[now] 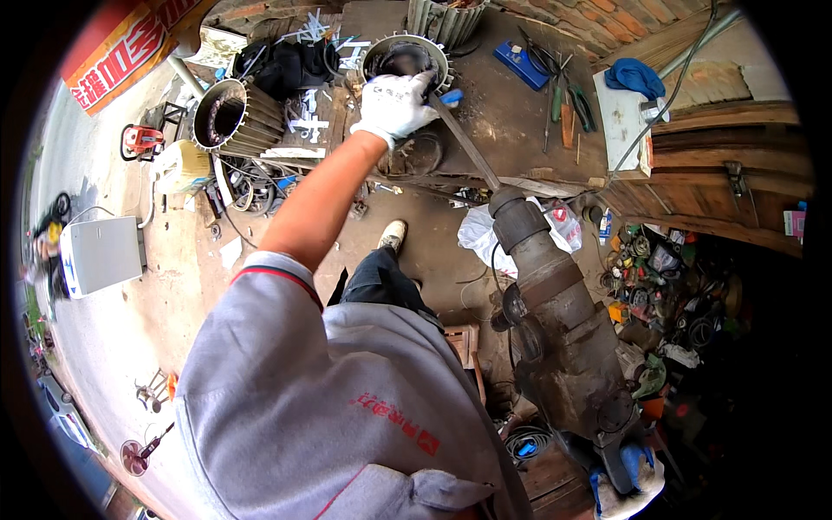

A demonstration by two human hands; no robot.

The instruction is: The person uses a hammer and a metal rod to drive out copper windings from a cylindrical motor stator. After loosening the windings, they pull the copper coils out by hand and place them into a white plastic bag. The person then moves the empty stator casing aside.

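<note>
My left hand (394,106), in a white glove, is closed on the near rim of a round finned motor housing (445,71) on the bench. The inside of the housing looks dark. A long steel chisel (468,146) reaches from a large, worn demolition hammer (563,299) to that rim, its tip next to my left fingers. At the lower right, my right hand (637,485), in a white and blue glove, is wrapped round the hammer's rear handle (614,468). The hammer slants along my right side. Part of my right hand is out of sight.
Another finned housing (260,117) lies at the left, one more (446,19) stands behind. Pliers and screwdrivers (568,104) lie on the bench (494,121) beside a blue box (522,65). A plastic bag (477,234) lies below; piled parts (667,269) fill the right. A cable (672,95) hangs there.
</note>
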